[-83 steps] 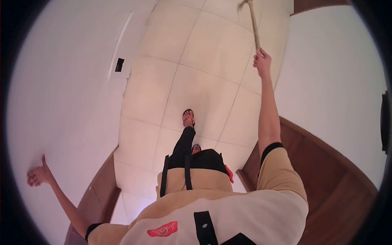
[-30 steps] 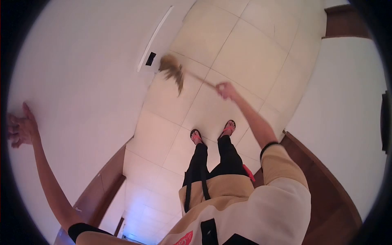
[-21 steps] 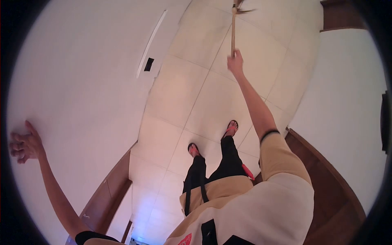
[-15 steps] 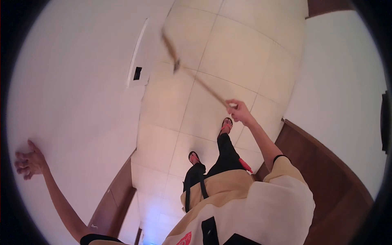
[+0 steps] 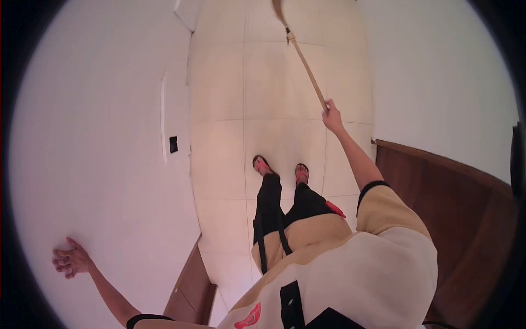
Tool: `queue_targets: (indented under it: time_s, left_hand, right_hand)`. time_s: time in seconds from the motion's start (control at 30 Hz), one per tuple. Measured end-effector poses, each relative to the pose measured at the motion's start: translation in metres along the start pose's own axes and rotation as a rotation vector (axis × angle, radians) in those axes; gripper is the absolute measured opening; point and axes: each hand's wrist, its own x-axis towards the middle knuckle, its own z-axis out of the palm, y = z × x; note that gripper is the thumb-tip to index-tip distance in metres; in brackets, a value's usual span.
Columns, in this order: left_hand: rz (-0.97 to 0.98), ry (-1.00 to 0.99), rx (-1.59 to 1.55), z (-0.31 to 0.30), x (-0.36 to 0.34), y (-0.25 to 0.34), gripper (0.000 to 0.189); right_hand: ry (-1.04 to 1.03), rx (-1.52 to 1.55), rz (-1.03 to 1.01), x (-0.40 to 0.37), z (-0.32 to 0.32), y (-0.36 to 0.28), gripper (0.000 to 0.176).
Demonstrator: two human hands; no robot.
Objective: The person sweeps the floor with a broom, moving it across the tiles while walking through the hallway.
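My right hand (image 5: 332,117) is closed around the end of a broom's light wooden handle (image 5: 308,71), the arm stretched forward. The broom slants up and away over the tiled floor (image 5: 285,126); its brown brush head (image 5: 279,12) is blurred and partly cut off by the top of the view. Far out at the lower left, my left hand (image 5: 72,259) is beside the white wall (image 5: 109,137). Its thumb is spread and the fingers are loosely bent, with nothing in them.
I stand in a narrow passage, my sandalled feet (image 5: 262,164) on pale tiles. Low on the left wall is a small black fitting (image 5: 173,144). To the right, dark brown wood (image 5: 438,197) borders a white wall (image 5: 433,82). A brown door (image 5: 189,296) shows at lower left.
My right hand has swung the broom forward and to the right, so its brush head is farther off. My feet have changed position in a step. The left hand appears lower and farther right.
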Motion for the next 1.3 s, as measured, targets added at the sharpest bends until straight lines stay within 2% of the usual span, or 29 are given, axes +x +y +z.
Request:
queue_targets:
  time_s: [0.03,0.07,0.1,0.13,0.2,0.27,0.3,0.37,0.4,0.43,0.5,0.53,0.57,0.6,0.63,0.67,0.7,0.73,0.77,0.8,0.83,0.9,0.93,1.07,1.13,1.17,1.2,1.23,1.3]
  left_hand:
    - [-0.019,-0.155,0.172,-0.005,-0.002,0.001,0.080]
    - [0.024,0.111,-0.268,0.013,-0.003,-0.001,0.080]
    - [0.071,0.390,-0.710,0.033,-0.003,-0.004,0.080]
    - [0.118,0.377,-0.695,0.037,-0.004,-0.010,0.080]
    - [0.134,0.348,-0.422,0.037,-0.001,-0.015,0.079]
    - [0.112,0.197,0.052,-0.020,0.000,-0.009,0.083]
    - [0.133,0.072,0.267,-0.049,0.005,0.001,0.089]
    - [0.045,-0.008,-0.320,-0.045,0.006,0.002,0.081]
    - [-0.018,-0.103,-0.360,-0.053,0.006,0.010,0.080]
    - [-0.075,-0.196,-0.398,-0.059,0.004,0.022,0.080]
    - [-0.361,-0.274,-0.339,-0.034,-0.026,0.088,0.076]
    - [-0.341,0.018,-0.139,-0.006,-0.051,0.147,0.079]
    - [-0.332,0.028,-0.148,-0.009,-0.077,0.200,0.079]
    - [-0.101,-0.524,0.034,-0.019,-0.093,0.245,0.081]
    - [0.366,-0.814,-0.089,-0.066,-0.101,0.274,0.073]
    - [0.824,-0.780,-0.320,-0.089,-0.109,0.307,0.064]
    - [0.849,-1.130,-0.417,-0.203,-0.079,0.330,0.062]
    - [0.980,-1.193,-0.492,-0.247,-0.071,0.356,0.061]
    - [0.984,-1.292,-0.624,-0.259,-0.069,0.381,0.056]
    - [0.980,-1.391,-0.765,-0.263,-0.074,0.409,0.051]
    - [1.041,-1.429,-0.872,-0.266,-0.068,0.432,0.048]
    - [1.147,-1.499,-1.091,-0.271,-0.055,0.469,0.042]
    - [1.116,-1.488,-1.104,-0.288,-0.041,0.477,0.040]
    - [0.983,-1.483,-1.109,-0.320,0.005,0.484,0.038]
    - [0.939,-1.517,-0.994,-0.302,0.003,0.470,0.037]
    - [0.943,-1.539,-0.896,-0.272,-0.013,0.459,0.036]
    - [0.951,-1.558,-0.797,-0.240,-0.033,0.444,0.036]
    - [0.863,-1.682,-0.740,-0.212,-0.058,0.427,0.037]
    - [0.815,-1.927,-0.579,-0.237,-0.072,0.393,0.042]
  right_hand:
    - [-0.008,-0.023,-0.013,-0.023,-0.023,0.016,0.031]
    - [-0.006,-0.048,-0.020,-0.046,-0.047,0.035,0.031]
    - [-0.096,0.025,0.068,-0.074,-0.076,0.046,0.031]
    - [-0.185,0.106,0.162,-0.107,-0.108,0.053,0.030]
    - [-0.288,0.107,0.212,-0.173,-0.169,0.069,0.031]
    - [-0.336,-0.006,0.254,-0.249,-0.208,0.102,0.035]
    - [-0.415,0.044,0.509,-0.277,-0.228,0.087,0.037]
    - [-0.450,0.295,0.928,-0.326,-0.243,0.093,0.035]
    - [-0.389,0.461,1.079,-0.333,-0.243,0.092,0.028]
    - [-0.325,0.631,1.231,-0.336,-0.243,0.091,0.023]
    - [-0.262,0.730,1.273,-0.335,-0.192,0.168,0.010]
    - [-0.231,0.771,1.299,-0.307,-0.181,0.159,0.008]
    - [-0.070,0.781,1.434,-0.264,-0.169,0.168,0.016]
    - [0.115,0.996,1.465,-0.233,-0.126,0.214,0.015]
    - [0.311,1.215,1.478,-0.201,-0.084,0.265,0.014]
    - [0.267,1.312,1.239,-0.118,-0.090,0.245,0.017]
    - [0.308,1.344,1.115,-0.063,-0.041,0.291,0.017]
    - [0.348,1.379,0.990,-0.011,0.006,0.337,0.019]
    - [0.356,1.332,0.998,0.069,0.005,0.311,0.018]
    - [0.333,1.450,0.950,0.150,-0.035,0.237,0.017]
    - [0.281,1.411,0.983,0.209,-0.044,0.207,0.015]
    - [0.151,1.373,0.971,0.285,-0.061,0.196,0.006]
    - [0.075,1.373,0.932,0.305,-0.073,0.188,0.002]
    - [0.047,0.968,0.693,0.262,-0.143,0.154,0.036]
    - [0.036,0.799,0.770,0.200,-0.185,0.122,0.042]
    - [0.057,0.797,0.836,0.163,-0.202,0.109,0.042]
    - [0.043,0.622,0.957,0.135,-0.224,0.087,0.042]
    - [0.064,0.542,0.996,0.101,-0.233,0.080,0.041]
    - [0.034,0.479,1.151,0.073,-0.246,0.055,0.038]
